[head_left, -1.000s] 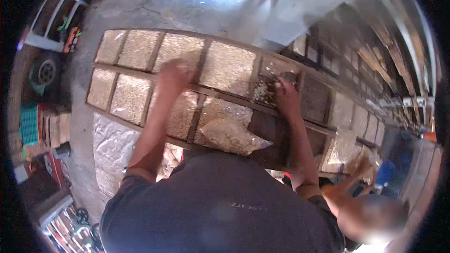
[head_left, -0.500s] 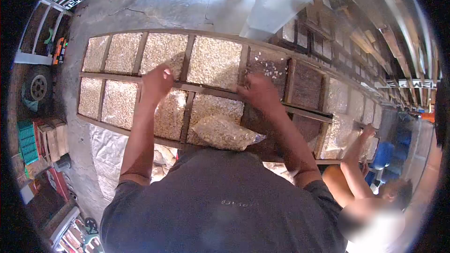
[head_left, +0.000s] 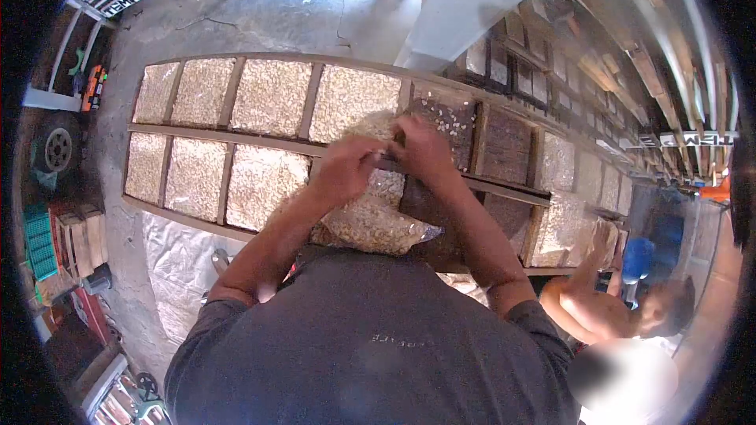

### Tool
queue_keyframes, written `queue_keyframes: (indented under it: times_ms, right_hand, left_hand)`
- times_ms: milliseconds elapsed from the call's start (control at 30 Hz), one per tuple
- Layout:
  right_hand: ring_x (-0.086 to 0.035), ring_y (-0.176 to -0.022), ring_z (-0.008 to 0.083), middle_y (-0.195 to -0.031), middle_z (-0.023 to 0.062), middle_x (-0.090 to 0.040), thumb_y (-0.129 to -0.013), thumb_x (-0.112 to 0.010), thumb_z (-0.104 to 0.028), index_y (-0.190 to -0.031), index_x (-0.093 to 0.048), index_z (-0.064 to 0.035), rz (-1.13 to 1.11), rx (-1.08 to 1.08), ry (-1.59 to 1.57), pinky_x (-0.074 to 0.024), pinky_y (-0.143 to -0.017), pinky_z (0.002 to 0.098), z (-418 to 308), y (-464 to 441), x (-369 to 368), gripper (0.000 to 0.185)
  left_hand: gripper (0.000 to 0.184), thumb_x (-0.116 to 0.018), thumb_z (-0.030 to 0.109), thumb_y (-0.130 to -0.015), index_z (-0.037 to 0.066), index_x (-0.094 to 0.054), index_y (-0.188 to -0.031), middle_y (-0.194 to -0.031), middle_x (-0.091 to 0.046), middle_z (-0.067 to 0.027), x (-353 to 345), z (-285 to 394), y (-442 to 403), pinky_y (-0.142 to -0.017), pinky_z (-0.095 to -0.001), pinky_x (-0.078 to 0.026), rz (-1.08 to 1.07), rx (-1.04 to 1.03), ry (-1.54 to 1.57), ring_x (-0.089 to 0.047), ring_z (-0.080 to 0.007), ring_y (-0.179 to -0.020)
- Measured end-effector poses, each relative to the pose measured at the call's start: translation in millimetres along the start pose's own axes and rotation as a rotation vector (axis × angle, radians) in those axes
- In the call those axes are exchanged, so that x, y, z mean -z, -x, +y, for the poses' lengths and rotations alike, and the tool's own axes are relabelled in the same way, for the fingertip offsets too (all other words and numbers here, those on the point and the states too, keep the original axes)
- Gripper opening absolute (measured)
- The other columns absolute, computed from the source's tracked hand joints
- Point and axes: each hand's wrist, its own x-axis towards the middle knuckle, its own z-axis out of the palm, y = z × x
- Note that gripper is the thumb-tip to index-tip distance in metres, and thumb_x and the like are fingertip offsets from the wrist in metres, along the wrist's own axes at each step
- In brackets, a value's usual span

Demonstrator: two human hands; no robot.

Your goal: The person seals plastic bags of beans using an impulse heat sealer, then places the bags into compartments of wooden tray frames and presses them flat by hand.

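Note:
My left hand (head_left: 346,167) and my right hand (head_left: 425,148) meet over the middle divider of a wooden frame (head_left: 272,143). Both have curled fingers, with the fingertips close together. Whatever lies between them is too small and blurred to make out. Just beyond is a square, flat clear pack of pale beans (head_left: 354,98) in its compartment. Below my hands a plump clear bag of pale beans (head_left: 370,228) lies tilted on the near row, partly over another pack. A dark compartment (head_left: 445,122) to the right of my right hand holds scattered loose beans.
More flat bean packs (head_left: 268,185) fill the compartments on the left. At the right end another person's arm (head_left: 591,271) reaches to the packs, near a blue container (head_left: 638,260). A pale post (head_left: 472,8) rises beyond the frame. Stacked racks (head_left: 551,71) stand at upper right.
My left hand has moved right and closer to me, from the far-row pack to beside my right hand. My right hand has shifted slightly left. The other person's arm has lowered.

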Motion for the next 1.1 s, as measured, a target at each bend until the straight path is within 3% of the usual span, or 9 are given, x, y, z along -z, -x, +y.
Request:
queue_keyframes:
  times_ms: [167, 233, 367, 533, 700, 833, 900, 1000, 1100]
  right_hand:
    - [-0.069, -0.090, 0.0409, -0.095, 0.0184, -0.068, -0.085, -0.079, -0.034, -0.099, -0.066, -0.0046, 0.240, -0.075, 0.005, -0.0550, -0.079, 0.0508, 15.5, 12.3, 9.8, 0.035]
    - [-0.069, -0.089, 0.0415, -0.094, 0.0196, -0.070, -0.086, -0.078, -0.038, -0.097, -0.067, -0.0040, -0.109, -0.226, 0.103, -0.0552, -0.080, 0.0514, -3.1, 14.0, 21.8, 0.038]
    - [-0.070, -0.089, 0.0417, -0.094, 0.0219, -0.072, -0.087, -0.075, -0.044, -0.094, -0.070, -0.0029, -0.638, -0.323, 0.167, -0.0553, -0.082, 0.0524, -19.7, -15.6, 35.8, 0.042]
    - [-0.071, -0.096, 0.0399, -0.099, 0.0206, -0.073, -0.091, -0.072, -0.032, -0.110, -0.071, -0.0057, -0.194, -0.260, 0.268, -0.0553, -0.086, 0.0504, 33.7, 9.9, 33.5, 0.033]
    - [-0.069, -0.098, 0.0408, -0.104, 0.0195, -0.070, -0.096, -0.066, -0.020, -0.112, -0.071, -0.0057, -0.243, -0.076, -0.373, -0.0545, -0.087, 0.0482, 16.3, 17.4, 10.6, 0.022]
    - [-0.066, -0.103, 0.0421, -0.106, 0.0209, -0.068, -0.097, -0.066, -0.022, -0.111, -0.071, -0.0036, -0.378, 0.011, 0.049, -0.0519, -0.090, 0.0509, -4.9, 20.8, 22.1, 0.023]
    - [-0.064, -0.107, 0.0417, -0.107, 0.0213, -0.068, -0.097, -0.066, -0.023, -0.111, -0.071, -0.0036, -0.420, -0.123, 0.136, -0.0503, -0.093, 0.0524, -4.7, 29.4, 39.6, 0.024]
    - [-0.063, -0.110, 0.0416, -0.107, 0.0211, -0.068, -0.098, -0.066, -0.025, -0.113, -0.071, -0.0047, -0.480, -0.359, 0.274, -0.0488, -0.096, 0.0533, 3.1, 26.3, 55.2, 0.026]
    - [-0.062, -0.111, 0.0424, -0.115, 0.0225, -0.066, -0.098, -0.066, -0.027, -0.122, -0.069, -0.0066, -0.124, -0.217, 0.223, -0.0484, -0.099, 0.0533, 43.5, 22.8, 27.9, 0.031]
  left_hand:
    - [0.023, -0.068, 0.026, -0.094, 0.004, -0.072, -0.091, -0.087, -0.068, -0.0153, 38.3, -9.0, 13.3, -0.085, -0.0551, -0.047, 0.080, 0.185, -0.517, -0.063, -0.0403, -0.091]
    - [0.027, -0.071, 0.032, -0.092, 0.005, -0.073, -0.091, -0.095, -0.070, -0.0148, 38.6, -14.1, 13.2, -0.089, -0.0549, -0.045, -0.187, 0.311, -0.480, -0.064, -0.0400, -0.095]
    - [0.033, -0.072, 0.037, -0.091, 0.006, -0.073, -0.100, -0.103, -0.069, -0.0155, -2.5, -19.1, 6.6, -0.091, -0.0543, -0.044, -0.273, -0.003, -0.071, -0.064, -0.0396, -0.098]
    - [0.043, -0.076, 0.044, -0.087, 0.007, -0.072, -0.108, -0.103, -0.068, -0.0168, 7.4, -3.1, 11.7, -0.095, -0.0533, -0.043, -0.084, 0.078, -0.216, -0.064, -0.0386, -0.103]
    - [0.048, -0.074, 0.048, -0.086, 0.011, -0.073, -0.115, -0.116, -0.069, -0.0164, 13.5, 13.0, -13.1, -0.098, -0.0536, -0.048, -0.538, 0.022, -0.239, -0.062, -0.0391, -0.113]
    - [0.038, -0.074, 0.035, -0.088, 0.010, -0.073, -0.118, -0.116, -0.070, -0.0181, 24.3, -7.9, -8.9, -0.098, -0.0476, -0.052, -0.473, 0.092, 0.008, -0.065, -0.0383, -0.116]
    - [0.027, -0.074, 0.025, -0.090, 0.009, -0.075, -0.111, -0.109, -0.072, -0.0169, 66.4, -25.8, 14.5, -0.093, -0.0465, -0.054, 0.125, 0.333, -0.065, -0.068, -0.0395, -0.107]
    - [0.023, -0.078, 0.026, -0.081, 0.008, -0.074, -0.095, -0.093, -0.073, -0.0165, 141.0, -76.6, 22.8, -0.080, -0.0495, -0.057, 0.077, 0.802, -0.950, -0.071, -0.0386, -0.089]
    - [0.032, -0.061, 0.031, -0.096, 0.003, -0.074, -0.100, -0.094, -0.073, -0.0194, 164.3, -128.7, 56.6, -0.093, -0.0518, -0.052, 0.187, 0.601, -0.891, -0.069, -0.0408, -0.086]
